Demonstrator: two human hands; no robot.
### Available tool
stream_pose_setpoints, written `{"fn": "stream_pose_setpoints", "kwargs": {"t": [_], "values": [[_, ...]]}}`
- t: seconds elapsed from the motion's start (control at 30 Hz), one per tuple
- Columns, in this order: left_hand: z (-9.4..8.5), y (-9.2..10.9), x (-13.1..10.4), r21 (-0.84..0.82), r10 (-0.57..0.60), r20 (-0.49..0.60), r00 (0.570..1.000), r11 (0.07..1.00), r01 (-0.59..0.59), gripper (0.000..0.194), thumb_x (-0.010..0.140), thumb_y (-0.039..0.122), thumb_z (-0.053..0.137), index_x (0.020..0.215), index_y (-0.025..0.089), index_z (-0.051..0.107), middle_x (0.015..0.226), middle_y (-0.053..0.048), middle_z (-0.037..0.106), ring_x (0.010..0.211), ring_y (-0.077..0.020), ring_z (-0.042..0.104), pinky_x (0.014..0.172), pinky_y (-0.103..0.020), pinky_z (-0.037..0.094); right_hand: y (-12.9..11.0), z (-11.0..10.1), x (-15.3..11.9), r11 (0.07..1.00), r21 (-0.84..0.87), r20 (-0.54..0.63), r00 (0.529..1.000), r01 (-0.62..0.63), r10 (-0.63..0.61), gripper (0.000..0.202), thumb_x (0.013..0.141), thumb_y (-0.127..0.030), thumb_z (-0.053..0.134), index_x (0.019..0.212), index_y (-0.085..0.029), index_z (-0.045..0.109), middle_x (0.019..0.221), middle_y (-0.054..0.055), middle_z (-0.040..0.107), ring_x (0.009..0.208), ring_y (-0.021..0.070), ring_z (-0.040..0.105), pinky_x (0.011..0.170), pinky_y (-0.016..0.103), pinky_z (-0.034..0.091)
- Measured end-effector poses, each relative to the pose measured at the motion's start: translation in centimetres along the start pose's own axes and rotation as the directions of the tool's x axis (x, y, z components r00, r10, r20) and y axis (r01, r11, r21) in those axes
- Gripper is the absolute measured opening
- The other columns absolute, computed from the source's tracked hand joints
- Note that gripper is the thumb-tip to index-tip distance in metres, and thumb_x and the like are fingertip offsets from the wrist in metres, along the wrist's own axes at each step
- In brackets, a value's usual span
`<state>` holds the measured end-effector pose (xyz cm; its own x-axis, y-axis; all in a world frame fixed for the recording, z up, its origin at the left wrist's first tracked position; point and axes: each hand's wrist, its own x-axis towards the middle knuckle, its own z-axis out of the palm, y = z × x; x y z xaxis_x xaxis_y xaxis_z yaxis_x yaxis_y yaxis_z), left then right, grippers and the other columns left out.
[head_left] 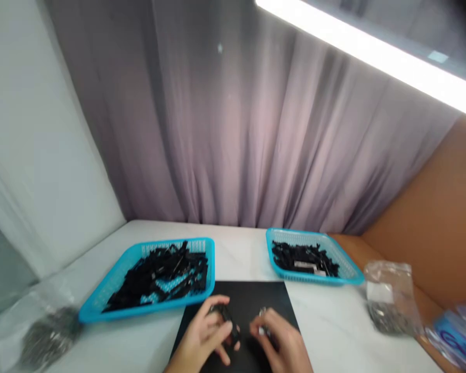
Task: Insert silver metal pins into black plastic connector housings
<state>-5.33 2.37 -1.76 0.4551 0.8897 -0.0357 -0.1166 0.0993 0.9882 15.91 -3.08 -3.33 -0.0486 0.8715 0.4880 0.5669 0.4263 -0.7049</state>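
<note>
Over a black mat (252, 295) on the white table, my left hand (209, 334) curls round a small black part (227, 324); its exact kind is blurred. To its right, apart from it, my right hand (279, 336) pinches a small shiny metal piece (261, 330) between thumb and fingers, too smeared to name. A blue basket (140, 312) of loose black parts (166, 274) stands just beyond my left hand. Farther back on the right is a second blue basket (310, 280), holding more small black parts (303, 259).
A clear bag of small metal pieces (48, 334) lies at the left, and another such bag (390, 311) at the right. A bottle with a blue label (460, 334) is at the right edge. Grey curtains (225, 129) hang behind the table.
</note>
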Motion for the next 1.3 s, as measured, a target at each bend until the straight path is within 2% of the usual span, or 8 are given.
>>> {"fn": "stream_pose_setpoints", "kwargs": {"t": [0.13,0.4,0.6,0.73,0.83,0.93,1.1,1.3], "values": [[1.4,1.6,0.1,0.045,0.035,0.031,0.999,0.998,-0.037,0.062,0.083,0.056,0.078,0.122,0.022,0.043,0.092,-0.008,0.070,0.075,-0.0264,0.075,0.041,-0.025,0.054,-1.5,-1.7,0.1,0.979,0.131,0.010,0.988,-0.155,0.155,0.014,0.098,-0.027,0.061,0.092,-0.023,0.073,0.089,0.002,0.073,0.077,0.0174,0.065,0.067,0.026,0.047],[2.9,2.2,-0.7,-0.008,-0.012,0.153,0.988,1.000,0.013,0.043,0.101,0.050,0.057,0.128,0.026,0.034,0.106,-0.013,0.076,0.069,-0.0186,0.072,0.052,-0.024,0.047,-2.3,-3.3,0.4,0.957,0.183,0.029,0.974,-0.227,0.226,0.020,0.096,-0.037,0.064,0.104,-0.023,0.077,0.095,0.004,0.077,0.075,0.0181,0.063,0.066,0.029,0.045],[3.6,2.8,-1.2,-0.112,-0.057,0.177,0.982,0.991,0.078,0.039,0.104,0.061,0.043,0.123,0.027,0.038,0.111,-0.012,0.075,0.093,-0.0238,0.075,0.070,-0.031,0.051,-1.7,-3.4,0.5,0.956,0.138,0.039,0.966,-0.260,0.257,0.023,0.097,-0.040,0.062,0.092,-0.021,0.075,0.087,0.004,0.075,0.071,0.0178,0.060,0.065,0.029,0.044],[3.4,3.2,-1.2,-0.061,-0.056,0.192,0.980,0.996,0.069,0.027,0.099,0.048,0.061,0.107,0.026,0.047,0.127,-0.009,0.069,0.120,-0.0269,0.069,0.094,-0.040,0.054,-2.0,-3.6,0.8,0.907,0.280,0.052,0.948,-0.315,0.313,0.030,0.094,-0.048,0.065,0.092,-0.020,0.075,0.084,0.004,0.073,0.070,0.0174,0.059,0.063,0.028,0.045],[3.1,2.8,-1.2,0.041,0.018,0.227,0.974,0.999,-0.028,0.025,0.091,0.036,0.074,0.095,0.022,0.054,0.136,-0.009,0.064,0.137,-0.0275,0.055,0.115,-0.046,0.043,-2.6,-3.5,1.0,0.835,0.415,0.097,0.930,-0.361,0.354,0.032,0.089,-0.050,0.071,0.091,-0.019,0.075,0.083,0.004,0.071,0.072,0.0172,0.060,0.064,0.028,0.046],[2.9,2.0,-1.1,0.104,0.150,0.195,0.969,0.980,-0.173,0.032,0.083,0.028,0.083,0.103,0.023,0.058,0.137,-0.009,0.062,0.138,-0.0264,0.054,0.120,-0.046,0.040,-3.3,-3.3,1.0,0.761,0.514,0.151,0.915,-0.397,0.375,0.028,0.086,-0.047,0.074,0.089,-0.019,0.074,0.085,0.004,0.072,0.078,0.0181,0.063,0.072,0.029,0.048],[2.8,1.8,-1.2,0.221,0.263,0.144,0.954,0.931,-0.290,0.073,0.077,0.023,0.087,0.139,0.026,0.048,0.145,-0.011,0.058,0.137,-0.0274,0.055,0.119,-0.049,0.044,-4.1,-2.9,0.6,0.698,0.576,0.234,0.904,-0.426,0.358,0.024,0.086,-0.044,0.075,0.086,-0.020,0.076,0.089,0.003,0.072,0.083,0.0182,0.064,0.078,0.030,0.050],[2.7,2.0,-1.2,0.321,0.277,0.159,0.948,0.893,-0.315,0.067,0.079,0.024,0.085,0.138,0.024,0.053,0.145,-0.012,0.058,0.135,-0.0302,0.055,0.117,-0.049,0.047,-4.0,-2.6,0.4,0.715,0.562,0.253,0.910,-0.415,0.330,0.026,0.088,-0.047,0.073,0.087,-0.021,0.073,0.092,0.005,0.071,0.086,0.0192,0.065,0.078,0.031,0.052]]}}
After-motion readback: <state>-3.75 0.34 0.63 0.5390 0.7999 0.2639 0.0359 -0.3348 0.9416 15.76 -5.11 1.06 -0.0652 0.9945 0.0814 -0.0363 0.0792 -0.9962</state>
